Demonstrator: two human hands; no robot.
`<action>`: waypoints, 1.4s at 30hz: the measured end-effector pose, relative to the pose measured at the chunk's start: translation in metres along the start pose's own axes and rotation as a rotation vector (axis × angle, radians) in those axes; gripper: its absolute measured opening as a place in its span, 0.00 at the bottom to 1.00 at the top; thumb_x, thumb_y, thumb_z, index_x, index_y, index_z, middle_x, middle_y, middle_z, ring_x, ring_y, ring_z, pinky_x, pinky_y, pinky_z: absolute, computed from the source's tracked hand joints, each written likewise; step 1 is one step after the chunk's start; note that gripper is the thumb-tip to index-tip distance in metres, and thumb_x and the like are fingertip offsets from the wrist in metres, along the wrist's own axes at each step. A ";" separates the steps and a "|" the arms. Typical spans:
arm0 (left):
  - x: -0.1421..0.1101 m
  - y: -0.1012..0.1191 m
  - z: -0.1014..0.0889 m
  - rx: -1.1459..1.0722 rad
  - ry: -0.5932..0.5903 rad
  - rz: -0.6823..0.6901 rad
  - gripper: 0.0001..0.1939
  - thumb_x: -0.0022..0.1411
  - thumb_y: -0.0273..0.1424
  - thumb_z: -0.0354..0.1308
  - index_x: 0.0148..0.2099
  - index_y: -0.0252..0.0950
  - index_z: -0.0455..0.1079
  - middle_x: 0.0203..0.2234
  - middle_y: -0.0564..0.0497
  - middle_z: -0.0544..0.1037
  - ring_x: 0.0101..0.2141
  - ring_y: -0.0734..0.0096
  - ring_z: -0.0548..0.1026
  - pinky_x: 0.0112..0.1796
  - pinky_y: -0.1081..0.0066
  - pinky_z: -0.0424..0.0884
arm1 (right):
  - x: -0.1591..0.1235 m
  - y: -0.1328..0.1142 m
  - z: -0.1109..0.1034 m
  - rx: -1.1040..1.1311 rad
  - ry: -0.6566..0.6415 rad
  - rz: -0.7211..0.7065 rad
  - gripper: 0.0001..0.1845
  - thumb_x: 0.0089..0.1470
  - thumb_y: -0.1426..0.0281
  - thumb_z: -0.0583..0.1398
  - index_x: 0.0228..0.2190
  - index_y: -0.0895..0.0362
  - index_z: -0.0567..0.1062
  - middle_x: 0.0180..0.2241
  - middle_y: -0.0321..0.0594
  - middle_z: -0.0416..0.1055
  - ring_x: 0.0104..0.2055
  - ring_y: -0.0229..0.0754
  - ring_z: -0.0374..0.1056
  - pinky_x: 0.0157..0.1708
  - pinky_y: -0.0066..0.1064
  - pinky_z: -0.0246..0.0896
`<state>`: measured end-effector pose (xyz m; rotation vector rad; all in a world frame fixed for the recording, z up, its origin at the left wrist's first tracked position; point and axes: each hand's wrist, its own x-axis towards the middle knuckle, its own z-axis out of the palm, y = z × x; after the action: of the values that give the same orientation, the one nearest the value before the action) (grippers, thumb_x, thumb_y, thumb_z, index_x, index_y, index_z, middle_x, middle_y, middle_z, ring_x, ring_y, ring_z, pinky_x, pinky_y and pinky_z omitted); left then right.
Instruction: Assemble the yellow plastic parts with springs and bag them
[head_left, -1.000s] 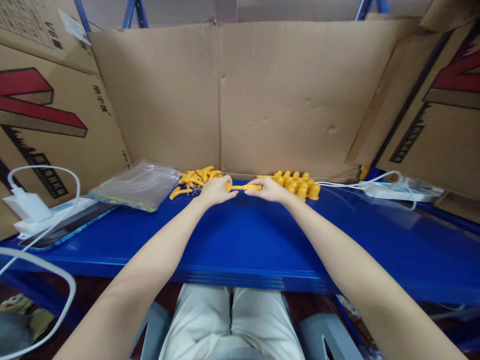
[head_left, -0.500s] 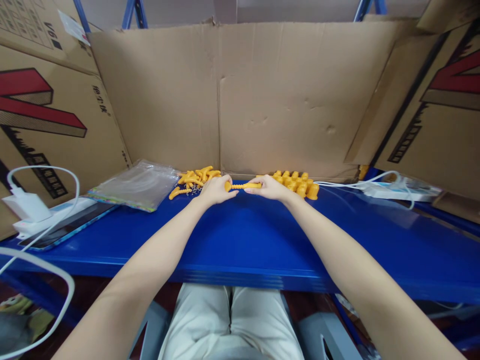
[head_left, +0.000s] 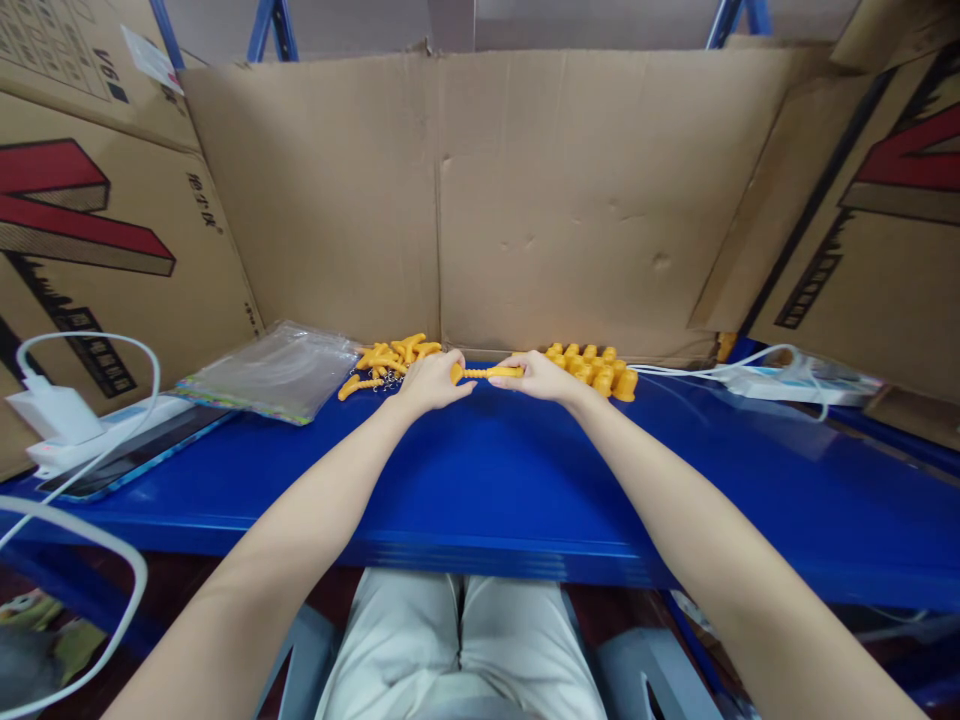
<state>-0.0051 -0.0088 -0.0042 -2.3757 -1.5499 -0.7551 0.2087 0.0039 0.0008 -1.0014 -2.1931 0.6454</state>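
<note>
Between my hands is a yellow plastic piece with a screw-threaded shaft (head_left: pixel 477 374), held level just above the blue table. My left hand (head_left: pixel 435 383) is closed on its wider left end, the thumb pointing right below the shaft. My right hand (head_left: pixel 541 375) pinches the smooth right end with its fingertips. Beside my left hand lies a pile of yellow T-shaped plastic parts (head_left: pixel 390 354) with small metal chains. Just behind and right of my right hand stand several yellow cup-like plastic parts (head_left: pixel 602 373) in rows.
Cardboard panels (head_left: pixel 570 200) wall in the back and sides of the blue table (head_left: pixel 487 480). Clear plastic bags (head_left: pixel 277 370) lie at left, over a dark flat tablet-like device (head_left: pixel 139 455). A white charger with a cable (head_left: pixel 64 405) and a right-hand power strip (head_left: pixel 795 382) sit at the sides.
</note>
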 end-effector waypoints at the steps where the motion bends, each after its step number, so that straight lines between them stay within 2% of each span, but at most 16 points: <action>1: 0.000 0.000 0.000 0.004 0.002 0.005 0.17 0.55 0.45 0.57 0.42 0.39 0.69 0.34 0.48 0.77 0.37 0.58 0.75 0.37 0.65 0.67 | 0.000 0.000 0.000 0.002 0.001 -0.001 0.30 0.42 0.47 0.61 0.31 0.64 0.77 0.22 0.36 0.66 0.24 0.34 0.56 0.25 0.28 0.51; 13: 0.000 0.000 0.001 0.040 -0.010 0.013 0.17 0.56 0.44 0.56 0.43 0.39 0.68 0.36 0.47 0.77 0.39 0.57 0.75 0.38 0.64 0.67 | 0.001 0.003 0.000 0.009 -0.007 -0.003 0.31 0.42 0.46 0.61 0.31 0.64 0.78 0.22 0.35 0.66 0.23 0.33 0.56 0.24 0.28 0.49; 20: 0.001 0.000 -0.001 0.003 -0.017 0.009 0.17 0.56 0.43 0.57 0.44 0.39 0.67 0.38 0.48 0.77 0.40 0.57 0.75 0.38 0.64 0.68 | 0.003 0.007 0.003 0.009 0.042 0.009 0.26 0.43 0.51 0.63 0.31 0.63 0.77 0.23 0.37 0.70 0.25 0.35 0.62 0.26 0.28 0.55; 22: 0.000 -0.001 -0.001 -0.016 -0.015 -0.012 0.16 0.56 0.42 0.57 0.44 0.40 0.67 0.38 0.48 0.77 0.41 0.56 0.75 0.39 0.63 0.68 | 0.003 0.008 0.004 0.077 0.063 0.025 0.23 0.44 0.54 0.65 0.33 0.62 0.77 0.26 0.39 0.72 0.26 0.36 0.64 0.26 0.27 0.58; 25: -0.001 -0.005 -0.001 -0.048 -0.002 -0.055 0.18 0.57 0.42 0.58 0.47 0.40 0.66 0.41 0.46 0.76 0.44 0.55 0.73 0.42 0.62 0.68 | 0.003 0.007 0.002 0.314 0.124 0.102 0.20 0.47 0.61 0.65 0.39 0.60 0.75 0.31 0.42 0.74 0.26 0.35 0.67 0.26 0.26 0.61; 28: -0.003 -0.010 0.001 -0.101 0.002 -0.042 0.27 0.57 0.43 0.58 0.56 0.40 0.61 0.49 0.44 0.73 0.49 0.54 0.71 0.47 0.59 0.66 | 0.005 0.007 0.000 0.549 0.209 0.171 0.18 0.48 0.67 0.64 0.42 0.59 0.73 0.35 0.43 0.74 0.27 0.34 0.69 0.29 0.26 0.65; 31: -0.003 -0.013 0.002 -0.141 0.004 -0.036 0.38 0.57 0.42 0.58 0.66 0.41 0.49 0.55 0.41 0.67 0.48 0.56 0.72 0.47 0.59 0.67 | 0.009 0.011 -0.002 0.621 0.317 0.173 0.18 0.48 0.69 0.63 0.42 0.59 0.71 0.40 0.45 0.73 0.30 0.34 0.71 0.34 0.28 0.67; 33: -0.003 -0.013 0.003 -0.152 0.009 -0.045 0.38 0.59 0.39 0.56 0.67 0.40 0.46 0.56 0.41 0.66 0.46 0.60 0.73 0.46 0.61 0.68 | 0.013 0.018 -0.003 0.562 0.417 0.135 0.20 0.49 0.68 0.63 0.44 0.58 0.69 0.42 0.45 0.73 0.33 0.36 0.71 0.38 0.31 0.68; 35: -0.001 -0.013 0.005 -0.149 -0.003 -0.035 0.33 0.60 0.35 0.55 0.65 0.38 0.51 0.53 0.42 0.69 0.44 0.62 0.74 0.45 0.62 0.68 | 0.014 0.028 -0.005 0.410 0.509 0.082 0.22 0.49 0.67 0.62 0.46 0.59 0.68 0.43 0.46 0.73 0.37 0.39 0.71 0.41 0.34 0.67; 37: 0.000 -0.014 0.008 -0.140 -0.029 -0.013 0.27 0.59 0.34 0.54 0.61 0.36 0.59 0.50 0.43 0.72 0.42 0.63 0.74 0.45 0.63 0.69 | 0.013 0.038 -0.007 0.159 0.559 0.024 0.21 0.50 0.68 0.62 0.46 0.59 0.69 0.44 0.47 0.72 0.41 0.43 0.71 0.44 0.38 0.66; 39: 0.002 -0.016 0.011 -0.134 -0.065 0.006 0.22 0.59 0.34 0.54 0.55 0.36 0.65 0.46 0.45 0.75 0.40 0.64 0.75 0.44 0.64 0.69 | 0.011 0.046 -0.006 -0.124 0.536 -0.055 0.18 0.51 0.71 0.60 0.45 0.60 0.71 0.45 0.49 0.71 0.46 0.46 0.69 0.48 0.41 0.63; 42: 0.003 -0.018 0.015 -0.136 -0.116 0.019 0.18 0.59 0.35 0.54 0.50 0.36 0.69 0.39 0.47 0.77 0.37 0.65 0.75 0.40 0.65 0.70 | 0.006 0.055 -0.001 -0.457 0.375 -0.157 0.16 0.53 0.76 0.56 0.45 0.60 0.72 0.46 0.50 0.71 0.49 0.47 0.67 0.51 0.41 0.59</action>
<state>-0.0161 0.0083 -0.0170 -2.5706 -1.5633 -0.7536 0.2331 0.0411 -0.0322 -1.0547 -2.0856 -0.1228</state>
